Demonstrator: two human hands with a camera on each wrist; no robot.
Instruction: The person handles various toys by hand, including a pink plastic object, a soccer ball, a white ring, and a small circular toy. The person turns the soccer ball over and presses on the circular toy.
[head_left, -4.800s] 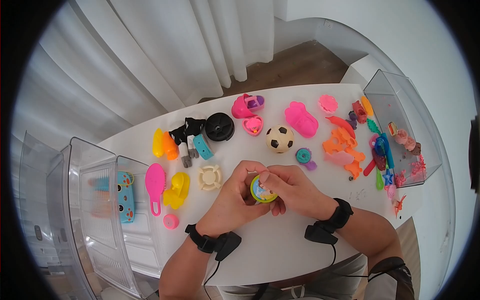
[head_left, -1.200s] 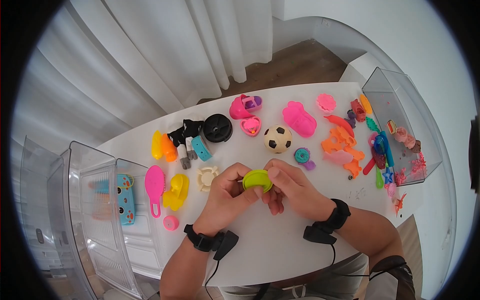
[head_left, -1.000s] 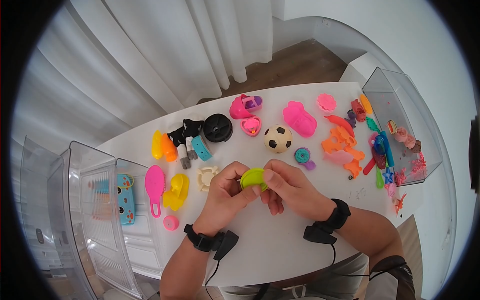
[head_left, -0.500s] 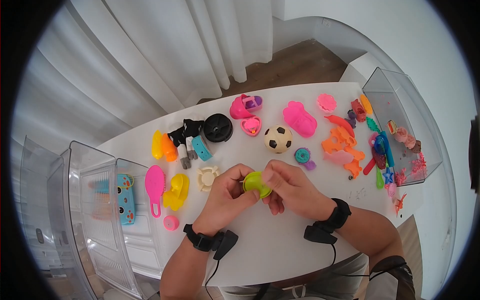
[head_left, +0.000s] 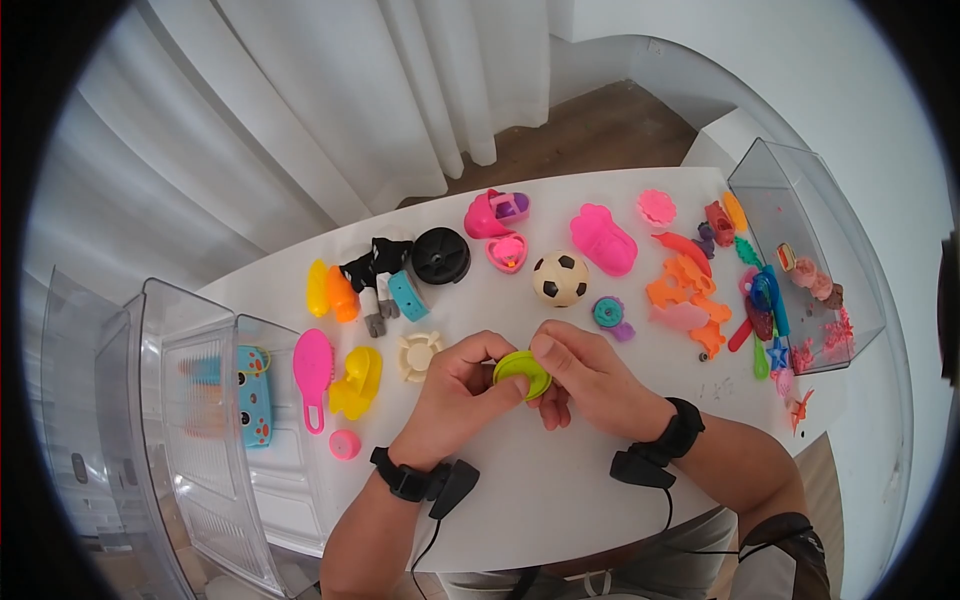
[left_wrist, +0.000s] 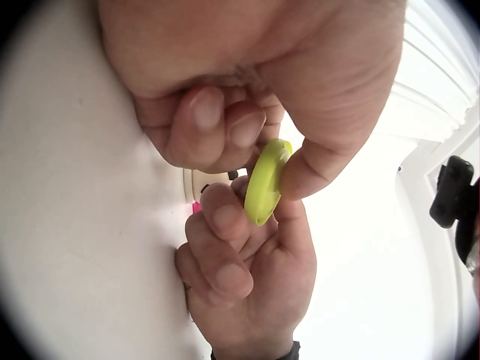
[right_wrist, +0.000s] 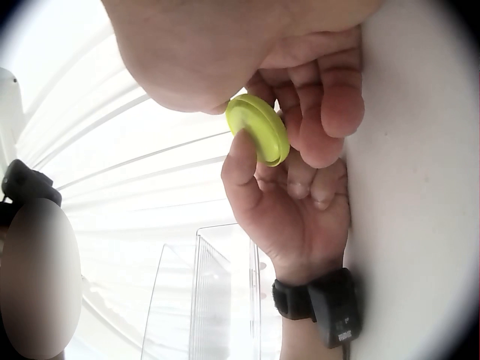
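A small lime-green round disc [head_left: 522,375] with a raised rim, like a lid, is between both hands above the table, its hollow plain side up. My left hand [head_left: 465,392] pinches it, thumb pressed on the hollow face and fingers underneath. My right hand [head_left: 592,377] pinches the right edge, thumb at the rim. In the left wrist view the disc [left_wrist: 268,182] stands nearly edge-on, the right hand's curled fingers close by. The right wrist view shows the left thumb on the disc's [right_wrist: 257,129] face. Its underside is hidden.
Toys ring the hands on the white table [head_left: 480,500]: a football [head_left: 560,279], cream ring [head_left: 420,356], yellow duck-like toy [head_left: 356,383], pink hairbrush [head_left: 314,368], black wheel [head_left: 440,256] and orange pieces [head_left: 690,290]. Clear bins [head_left: 205,400] stand left, another clear bin [head_left: 800,240] right.
Several seconds ago a picture face of the disc was up; now the plain green side is. In the last second the disc has tilted slightly between the fingers, both hands staying in place.
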